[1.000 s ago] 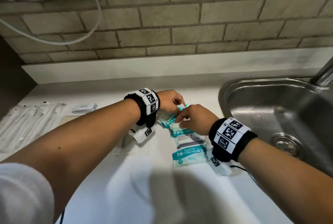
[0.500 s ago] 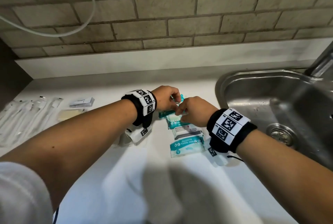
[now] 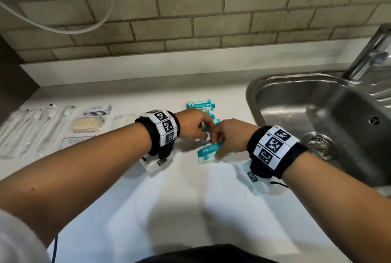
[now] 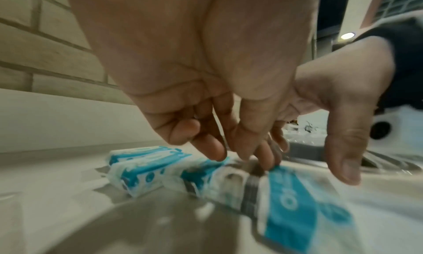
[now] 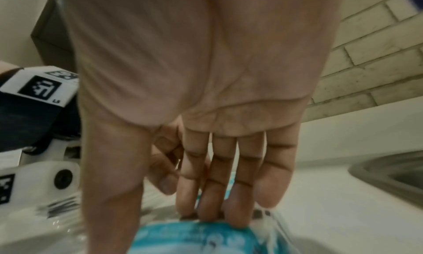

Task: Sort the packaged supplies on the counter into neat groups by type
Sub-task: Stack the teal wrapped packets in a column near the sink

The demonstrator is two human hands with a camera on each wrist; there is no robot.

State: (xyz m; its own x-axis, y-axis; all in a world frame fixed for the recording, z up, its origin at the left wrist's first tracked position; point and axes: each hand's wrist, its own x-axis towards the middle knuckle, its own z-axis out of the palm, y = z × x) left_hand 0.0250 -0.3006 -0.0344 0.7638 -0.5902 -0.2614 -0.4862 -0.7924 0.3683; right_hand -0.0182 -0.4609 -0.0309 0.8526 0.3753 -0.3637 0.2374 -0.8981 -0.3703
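Several teal-and-white wipe packets lie in a row on the white counter (image 3: 190,199), left of the sink. The farthest packet (image 3: 200,105) lies uncovered behind my hands, and the nearest packet (image 3: 208,153) shows below them. My left hand (image 3: 195,125) reaches down with its fingertips (image 4: 217,153) touching the middle packets (image 4: 142,169). My right hand (image 3: 227,135) meets it from the right, with straight fingers (image 5: 213,203) pressing on the far edge of the nearest packet (image 5: 194,239). The hands hide the middle of the row in the head view.
A steel sink (image 3: 317,114) with a tap (image 3: 372,57) is at the right. At the left lie long clear-wrapped items (image 3: 31,129), a stack of white cards (image 3: 98,110), a yellowish packet (image 3: 86,124) and a printed sachet (image 3: 74,142). A tiled wall is behind.
Both hands have moved toward me along the row of packets. The farthest packet is now uncovered behind them, and the right fingers now press on the nearest one.
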